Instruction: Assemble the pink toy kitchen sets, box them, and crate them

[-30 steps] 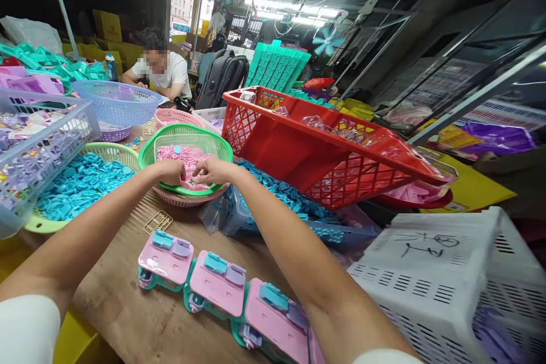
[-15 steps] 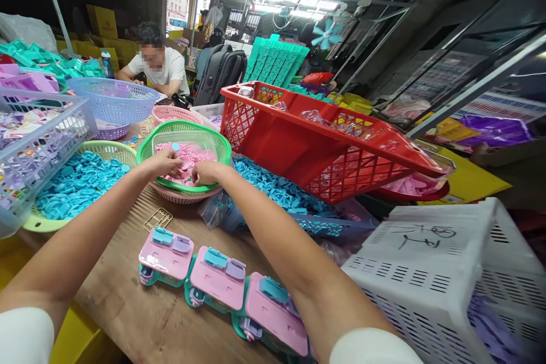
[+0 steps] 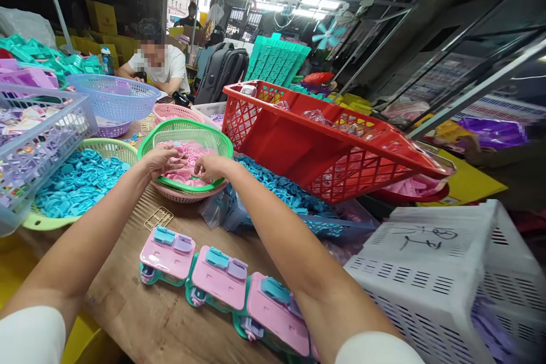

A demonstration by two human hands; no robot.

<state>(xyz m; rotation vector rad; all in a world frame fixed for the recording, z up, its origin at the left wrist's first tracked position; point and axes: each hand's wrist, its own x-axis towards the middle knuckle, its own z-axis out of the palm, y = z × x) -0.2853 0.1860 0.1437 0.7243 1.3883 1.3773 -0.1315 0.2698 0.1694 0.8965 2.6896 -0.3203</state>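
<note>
Both hands are over a green basket (image 3: 227, 148) of small pink plastic pieces (image 3: 194, 154). My left hand (image 3: 162, 160) is at its left side, fingers bent around what looks like a pink plastic piece. At the right side, my right hand (image 3: 210, 166) has its fingers curled down among the pieces; what they hold is hidden. A clear tub (image 3: 205, 136) of pink pieces sits inside the basket. Nearer my body, a row of pink-topped toy boxes (image 3: 219, 277) with blue and purple tabs and teal bases lies on the wooden table (image 3: 140, 318).
A light green basket (image 3: 46, 220) of blue parts stands left, beside a clear crate (image 3: 81, 119). On the right, a tilted red crate (image 3: 277, 136) rests above more blue parts (image 3: 273, 185). A white crate (image 3: 426, 256) is near right. Another person (image 3: 170, 68) sits across.
My left hand has turned and its fingers have loosened a little. My right hand has shifted slightly right and up. The toy boxes stay put.
</note>
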